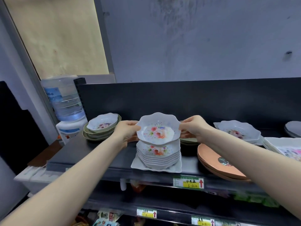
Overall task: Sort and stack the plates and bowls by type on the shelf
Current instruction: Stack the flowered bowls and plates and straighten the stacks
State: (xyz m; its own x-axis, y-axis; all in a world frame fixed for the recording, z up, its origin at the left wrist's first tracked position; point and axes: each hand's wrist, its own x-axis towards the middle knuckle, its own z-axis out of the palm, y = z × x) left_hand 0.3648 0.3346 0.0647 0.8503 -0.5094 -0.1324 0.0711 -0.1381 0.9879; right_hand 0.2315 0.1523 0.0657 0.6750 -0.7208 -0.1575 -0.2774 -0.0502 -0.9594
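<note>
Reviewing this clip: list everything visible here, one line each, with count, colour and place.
Scalloped floral bowl: one, white, held in both hands above the centre stack.
Stack of matching floral bowls: about seven, white, centre of the shelf.
Square plate: one, white, under that stack.
Olive-green dishes: several, stacked at left, a white floral bowl on top.
Copper-orange plates: at least two, right of centre.
Floral bowl on white plates: one, far right.
Rectangular floral plates: several, white, right edge.
Black metal shelf: one, with price tags on its front edge.
Water dispenser bottle: one, clear blue, left of the shelf.
Left hand: on the bowl's left rim.
Right hand: on its right rim.
</note>
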